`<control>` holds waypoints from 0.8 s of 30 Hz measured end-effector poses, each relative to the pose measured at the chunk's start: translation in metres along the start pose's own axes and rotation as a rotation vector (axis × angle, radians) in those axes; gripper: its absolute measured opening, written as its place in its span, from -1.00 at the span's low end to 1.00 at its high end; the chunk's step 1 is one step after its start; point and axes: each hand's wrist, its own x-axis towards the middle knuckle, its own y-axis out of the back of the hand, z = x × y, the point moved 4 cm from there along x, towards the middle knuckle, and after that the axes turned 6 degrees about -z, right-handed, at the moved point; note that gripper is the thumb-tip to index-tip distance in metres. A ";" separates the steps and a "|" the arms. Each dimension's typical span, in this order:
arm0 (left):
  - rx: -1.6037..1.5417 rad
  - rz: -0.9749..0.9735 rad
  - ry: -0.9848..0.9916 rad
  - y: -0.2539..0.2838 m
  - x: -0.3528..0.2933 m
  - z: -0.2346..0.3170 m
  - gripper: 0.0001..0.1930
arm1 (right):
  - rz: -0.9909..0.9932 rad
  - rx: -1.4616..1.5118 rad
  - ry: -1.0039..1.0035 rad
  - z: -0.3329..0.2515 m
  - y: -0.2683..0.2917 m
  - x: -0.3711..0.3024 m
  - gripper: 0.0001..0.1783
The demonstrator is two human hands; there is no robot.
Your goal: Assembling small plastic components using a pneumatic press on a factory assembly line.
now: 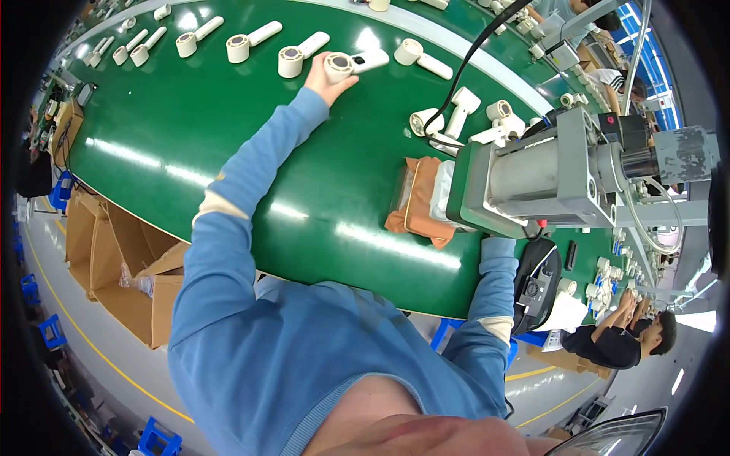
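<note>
My left arm stretches to the far side of the green table, and my left hand (pixel 325 83) is closed around the round head of a white hair dryer (pixel 339 68). Its handle points right, with a dark patch on it. Next to it on the left lies another white hair dryer (pixel 290 62), and to the right is one more hair dryer (pixel 409 52). My right sleeve (pixel 498 262) reaches under the grey press machine (pixel 525 178), which hides my right hand.
More white hair dryers (pixel 238 49) form a row along the far edge. Several others (pixel 464 106) cluster by the press. An orange cloth bundle (pixel 418 201) lies left of it; a black cable (pixel 471 57) hangs above. A cardboard box (pixel 114 266) stands at left; a co-worker (pixel 616 334) sits right.
</note>
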 end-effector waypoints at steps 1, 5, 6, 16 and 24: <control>-0.005 0.002 0.001 -0.005 0.003 0.000 -0.34 | -0.042 0.000 -0.006 -0.007 0.004 -0.008 -0.22; 0.914 0.371 -0.336 -0.035 0.011 0.027 -0.35 | -0.228 -0.007 -0.076 -0.007 0.014 -0.032 -0.15; 0.742 0.215 -0.398 -0.042 0.012 0.038 -0.36 | -0.267 -0.010 -0.076 -0.003 0.014 -0.039 -0.13; 0.444 -0.500 -0.745 -0.128 -0.035 0.055 -0.42 | 0.000 0.303 -0.228 0.026 -0.040 -0.062 -0.02; 0.330 -0.507 -0.485 -0.099 -0.001 0.045 -0.40 | -0.217 0.100 -0.188 0.030 -0.086 -0.029 0.01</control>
